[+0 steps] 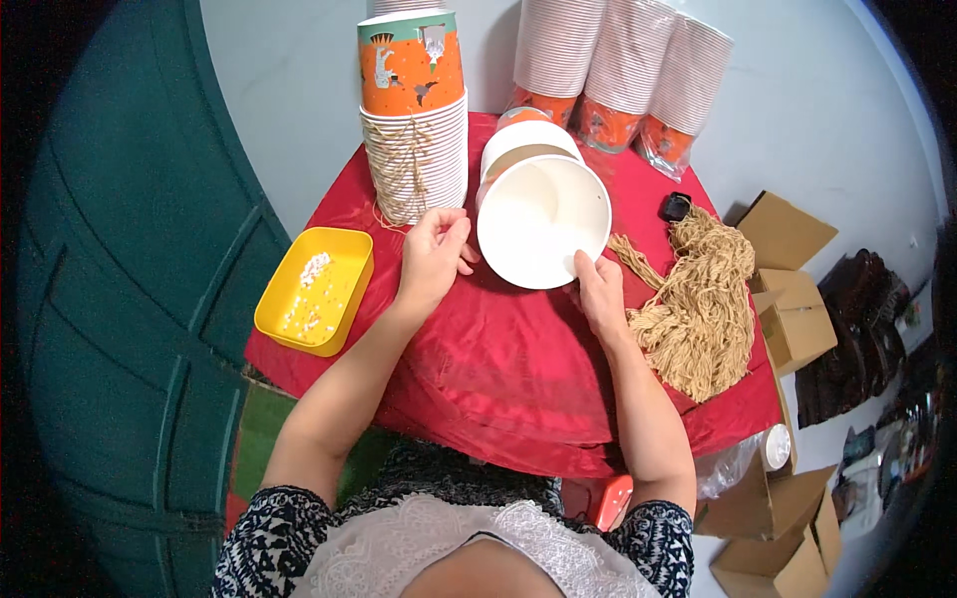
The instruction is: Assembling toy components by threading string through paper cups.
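Both hands [434, 254] [598, 294] on 1 white cup [543, 224]

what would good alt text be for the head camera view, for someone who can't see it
Seen from above, a person's right hand grips the rim of a white paper bucket tipped open toward the camera on a red-covered table, while the left hand pinches something small beside it. Around them sit a bundle of tan twine, a yellow tray and stacked orange cups.

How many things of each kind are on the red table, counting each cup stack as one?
Cup stacks: 5 (one tall, one lying in the hands, three at the back)
Yellow tray: 1
Twine bundle: 1
Small black object: 1
Total: 8
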The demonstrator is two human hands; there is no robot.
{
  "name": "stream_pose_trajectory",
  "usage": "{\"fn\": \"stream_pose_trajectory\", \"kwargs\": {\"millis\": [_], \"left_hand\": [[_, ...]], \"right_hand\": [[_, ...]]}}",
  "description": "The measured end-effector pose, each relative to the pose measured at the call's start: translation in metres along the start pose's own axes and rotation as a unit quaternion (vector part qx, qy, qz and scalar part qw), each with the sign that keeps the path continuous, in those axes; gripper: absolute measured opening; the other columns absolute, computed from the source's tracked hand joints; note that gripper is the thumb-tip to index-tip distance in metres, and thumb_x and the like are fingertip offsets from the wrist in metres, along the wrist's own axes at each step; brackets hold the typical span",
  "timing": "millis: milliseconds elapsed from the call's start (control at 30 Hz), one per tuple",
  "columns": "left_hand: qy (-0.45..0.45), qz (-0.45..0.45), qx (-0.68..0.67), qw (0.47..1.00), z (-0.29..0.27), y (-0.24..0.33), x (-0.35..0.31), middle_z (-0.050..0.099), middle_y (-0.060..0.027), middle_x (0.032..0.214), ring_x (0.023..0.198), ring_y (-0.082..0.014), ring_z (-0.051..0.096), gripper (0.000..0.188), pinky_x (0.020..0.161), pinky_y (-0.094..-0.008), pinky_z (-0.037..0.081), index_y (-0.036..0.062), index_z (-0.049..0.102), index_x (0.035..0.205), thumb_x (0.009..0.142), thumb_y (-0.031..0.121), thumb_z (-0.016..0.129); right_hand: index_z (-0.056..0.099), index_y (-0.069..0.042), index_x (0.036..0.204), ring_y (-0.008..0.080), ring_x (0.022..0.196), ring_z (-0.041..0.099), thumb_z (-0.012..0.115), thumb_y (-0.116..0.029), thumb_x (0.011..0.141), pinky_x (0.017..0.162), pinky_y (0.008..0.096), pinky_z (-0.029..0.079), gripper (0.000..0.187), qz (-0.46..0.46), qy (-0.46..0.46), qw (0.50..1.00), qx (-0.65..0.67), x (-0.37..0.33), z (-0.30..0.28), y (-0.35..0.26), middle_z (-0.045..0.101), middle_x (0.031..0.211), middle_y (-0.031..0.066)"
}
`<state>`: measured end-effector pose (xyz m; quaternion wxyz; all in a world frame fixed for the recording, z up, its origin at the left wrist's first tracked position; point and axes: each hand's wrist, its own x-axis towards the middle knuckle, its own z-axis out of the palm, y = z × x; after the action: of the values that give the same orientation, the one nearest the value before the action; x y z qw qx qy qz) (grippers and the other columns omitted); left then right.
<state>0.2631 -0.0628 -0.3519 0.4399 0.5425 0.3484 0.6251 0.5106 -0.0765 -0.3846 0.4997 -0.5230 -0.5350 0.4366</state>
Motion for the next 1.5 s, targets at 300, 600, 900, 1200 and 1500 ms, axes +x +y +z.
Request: {"fn": "stream_pose_trajectory", "kwargs": {"millis": [300,600,900,1200,1500], "left_hand": [[0.038,-0.001,0.001,0.999,-0.017,-0.009,-0.01,0.058,-0.0054,0.072,0.057,-0.0087,0.056,0.014,0.045,-0.0213,0.048,-0.0029,0.052,0.109,0.097,0.003,0.048],[0.007,-0.009,0.027,1.0,-0.014,-0.01,-0.012,0.059,-0.0077,0.079,0.062,-0.0087,0.057,0.021,0.053,-0.0228,0.05,-0.0046,0.052,0.106,0.086,-0.006,0.049],[-0.134,0.429,0.437,0.779,0.005,0.053,-0.038,0.051,-0.0177,0.129,0.128,-0.04,0.04,0.045,0.11,-0.0648,0.024,0.0036,0.06,0.104,0.06,0.0,0.06],[-0.233,0.372,0.489,0.753,0.001,0.062,-0.04,0.044,-0.0157,0.144,0.141,-0.0436,0.024,0.019,0.114,-0.0658,0.017,0.0045,0.064,0.083,0.067,0.004,0.073],[-0.161,0.421,0.469,0.76,-0.004,0.073,-0.039,0.06,-0.0074,0.094,0.118,-0.0339,0.05,0.012,0.111,-0.067,0.022,0.0057,0.062,0.077,0.071,0.005,0.073]], "right_hand": [[0.062,0.005,0.083,0.0347,0.057,0.062,0.05,-0.016,0.096,0.056,0.0432,0.047,0.027,-0.26,0.207,0.923,-0.192,-0.01,0.008,-0.013,0.06,0.066,0.0234],[0.064,0.007,0.084,0.0245,0.055,0.062,0.05,-0.017,0.097,0.054,0.0393,0.047,0.031,-0.236,0.203,0.938,-0.154,-0.008,0.005,-0.007,0.063,0.065,0.0204],[0.066,0.007,0.08,0.0135,0.051,0.057,0.055,-0.021,0.095,0.051,0.0337,0.044,0.033,-0.205,0.187,0.95,-0.141,-0.01,0.009,-0.011,0.06,0.057,0.0149],[0.066,0.004,0.08,0.0056,0.061,0.053,0.052,-0.024,0.1,0.056,0.0262,0.043,0.037,-0.176,0.098,0.979,0.02,-0.01,-0.001,-0.014,0.062,0.068,-0.0015],[0.058,-0.001,0.073,0.0101,0.056,0.043,0.042,-0.03,0.104,0.053,0.0284,0.037,0.045,-0.225,0.164,0.96,-0.02,-0.006,-0.032,-0.026,0.05,0.063,0.0001]]}}
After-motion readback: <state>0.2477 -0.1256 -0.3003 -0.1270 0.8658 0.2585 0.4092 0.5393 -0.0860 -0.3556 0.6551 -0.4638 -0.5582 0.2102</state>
